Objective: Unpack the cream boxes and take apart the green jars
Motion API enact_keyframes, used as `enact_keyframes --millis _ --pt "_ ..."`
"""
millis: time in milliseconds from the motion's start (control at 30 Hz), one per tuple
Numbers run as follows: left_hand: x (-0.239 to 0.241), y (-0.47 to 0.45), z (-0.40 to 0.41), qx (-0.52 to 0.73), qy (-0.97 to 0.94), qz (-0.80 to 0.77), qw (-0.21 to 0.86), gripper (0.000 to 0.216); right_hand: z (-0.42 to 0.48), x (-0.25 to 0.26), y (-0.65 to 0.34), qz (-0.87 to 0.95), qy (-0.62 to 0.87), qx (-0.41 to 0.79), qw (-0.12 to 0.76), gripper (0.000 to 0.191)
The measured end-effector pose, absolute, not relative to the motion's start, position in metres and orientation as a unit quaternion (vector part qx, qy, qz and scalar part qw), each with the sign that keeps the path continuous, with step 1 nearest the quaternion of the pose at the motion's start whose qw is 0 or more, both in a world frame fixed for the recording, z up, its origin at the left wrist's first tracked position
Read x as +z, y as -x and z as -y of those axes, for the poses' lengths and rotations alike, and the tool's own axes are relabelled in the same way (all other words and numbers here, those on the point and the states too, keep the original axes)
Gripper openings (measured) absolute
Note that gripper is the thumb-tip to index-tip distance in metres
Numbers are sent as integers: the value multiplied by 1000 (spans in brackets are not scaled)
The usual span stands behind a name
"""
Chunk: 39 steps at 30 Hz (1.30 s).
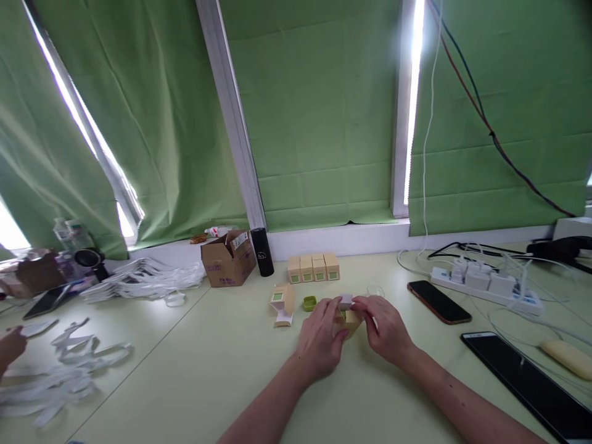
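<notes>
A: Where's the small kraft box [353, 320], and how is it held?
B: Front centre of the table [203, 376], between both hands. Its near side is gripped by the left hand [322, 340], thumb in front, presumably for steadying. Its top far edge is pinched by the right hand [386, 325], probably so the raised pale flap [345, 301] can be controlled.
A: Contents?
B: Something green is glimpsed inside; mostly hidden by fingers.
A: Other containers?
B: Labelled box [285, 301] left lying with its white flap out; contents can't be told. Green dish [309, 303] set just beside the left hand, likely for easy reach. Row of four boxes [313, 269] lined up behind, labels facing forward, likely for tidiness; contents hidden. Brown carton [227, 265] parked further left, top flaps raised; inside not seen.
</notes>
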<state>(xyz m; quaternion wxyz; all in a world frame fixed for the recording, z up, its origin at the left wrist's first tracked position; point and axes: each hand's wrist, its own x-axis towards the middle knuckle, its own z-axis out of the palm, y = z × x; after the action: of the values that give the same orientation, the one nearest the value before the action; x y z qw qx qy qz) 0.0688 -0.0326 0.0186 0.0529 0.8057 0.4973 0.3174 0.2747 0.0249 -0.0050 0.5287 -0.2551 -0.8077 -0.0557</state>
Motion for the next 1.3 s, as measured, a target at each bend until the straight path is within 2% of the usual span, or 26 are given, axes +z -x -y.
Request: enact_keyframes --millis 267,467,767,967,1167,1300 --pt "18 -68 32 333 -803 -490 67 71 -17 -3 -273 764 290 2 577 24" --pt "15 -68 31 347 -807 -476 29 79 -14 1 -269 746 325 38 580 14" --pt "15 -69 31 298 -824 -475 -86 76 -14 2 -264 749 418 109 503 21" --pt "15 -74 34 224 -842 -457 -177 78 -13 2 -255 753 412 189 478 15" --pt "15 -78 35 212 -832 -459 -226 80 -17 -2 -253 695 393 274 537 20" --pt "16 -75 33 248 -810 -478 -232 77 -20 -2 -254 625 359 367 588 34"
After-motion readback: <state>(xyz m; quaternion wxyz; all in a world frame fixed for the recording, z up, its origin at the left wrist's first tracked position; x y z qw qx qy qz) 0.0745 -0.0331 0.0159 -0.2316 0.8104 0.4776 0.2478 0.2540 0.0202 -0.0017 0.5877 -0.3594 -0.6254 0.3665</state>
